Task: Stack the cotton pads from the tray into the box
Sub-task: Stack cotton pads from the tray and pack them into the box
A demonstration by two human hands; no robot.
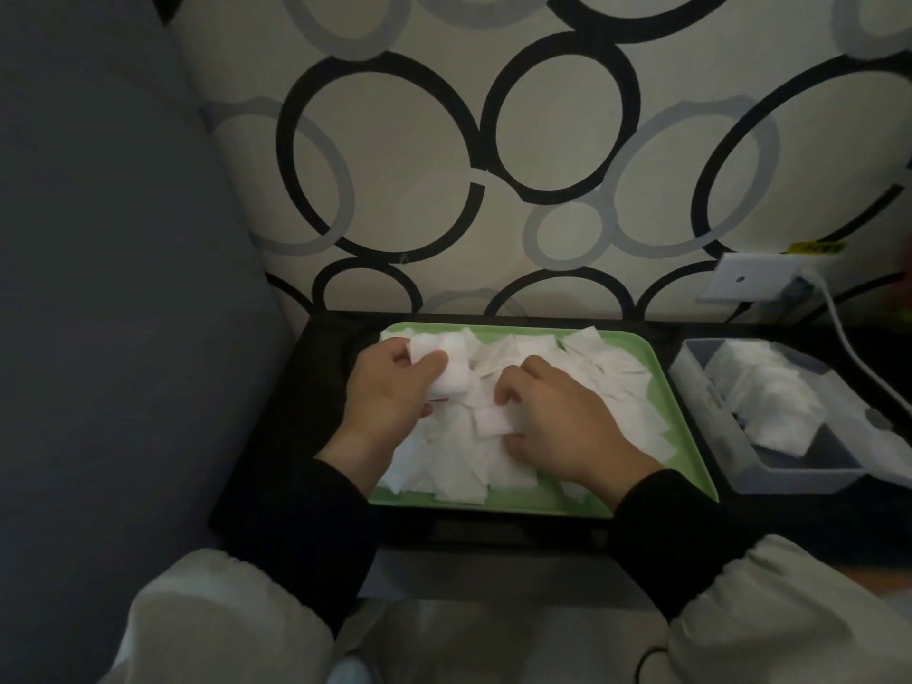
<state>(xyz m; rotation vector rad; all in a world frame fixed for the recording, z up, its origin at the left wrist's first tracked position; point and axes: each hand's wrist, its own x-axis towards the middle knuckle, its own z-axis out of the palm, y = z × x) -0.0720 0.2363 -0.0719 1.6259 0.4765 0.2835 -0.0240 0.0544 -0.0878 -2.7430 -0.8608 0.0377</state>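
With a stack (446, 370) pinched in the left hand (390, 392) and one pad (491, 421) pinched by right hand (567, 429) fingers, clinging neighbours could be dragged along and the stack skewed.

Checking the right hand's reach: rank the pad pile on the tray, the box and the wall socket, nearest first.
1. Pad pile: under the right hand, touching.
2. Box: to its right.
3. Wall socket: far right, on the wall.
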